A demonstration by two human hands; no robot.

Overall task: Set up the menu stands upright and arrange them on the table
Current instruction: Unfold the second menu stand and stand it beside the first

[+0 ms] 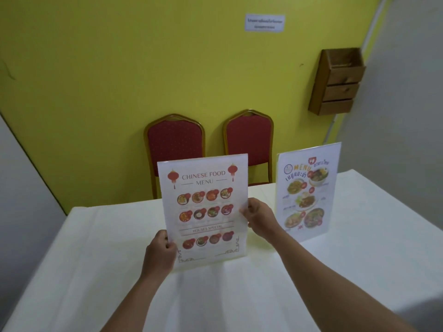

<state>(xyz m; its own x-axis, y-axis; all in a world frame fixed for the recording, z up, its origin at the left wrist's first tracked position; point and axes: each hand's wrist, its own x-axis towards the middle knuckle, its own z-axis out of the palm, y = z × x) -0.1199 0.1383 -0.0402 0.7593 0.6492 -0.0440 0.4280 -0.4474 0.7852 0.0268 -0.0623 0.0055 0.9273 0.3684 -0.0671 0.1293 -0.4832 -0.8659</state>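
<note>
White tablecloth (96, 259); yellow wall (119, 68); red dotted chairs (176, 142), gold frames.

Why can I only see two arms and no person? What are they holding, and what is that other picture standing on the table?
The camera sits on the person's head and looks down, so you see only their arms. The left hand and the right hand pinch the edges of the Chinese food menu stand, keeping it upright on the white table. To its right, a second menu stand with food photos already stands by itself. Behind the table are two red chairs against a yellow wall, where a wooden box hangs.
</note>
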